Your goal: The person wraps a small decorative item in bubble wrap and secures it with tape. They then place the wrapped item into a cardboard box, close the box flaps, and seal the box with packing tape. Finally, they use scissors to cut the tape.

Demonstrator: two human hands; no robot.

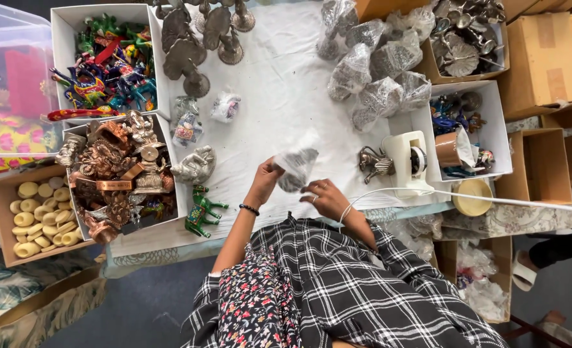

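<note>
The clear plastic bag (297, 166) with a small metal figurine inside hangs above the white-clothed tabletop (279, 96), probably light, crinkly and slippery. The left hand (264, 180) has its fingers clamped on the bag's edge; the right hand (326, 196) has its fingers apart just beside it.

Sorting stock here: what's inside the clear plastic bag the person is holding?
Inside the clear bag, held by both hands, sits a dark grey metallic piece. The crinkled plastic blurs its shape, so its kind cannot be told.

- What lies inside the clear plastic bag (297, 166) is blurred, too dim to tell.
- The metal stands (199, 38) are cut off by the top edge.
- The plastic bin (5, 71) runs off the left edge.
</note>
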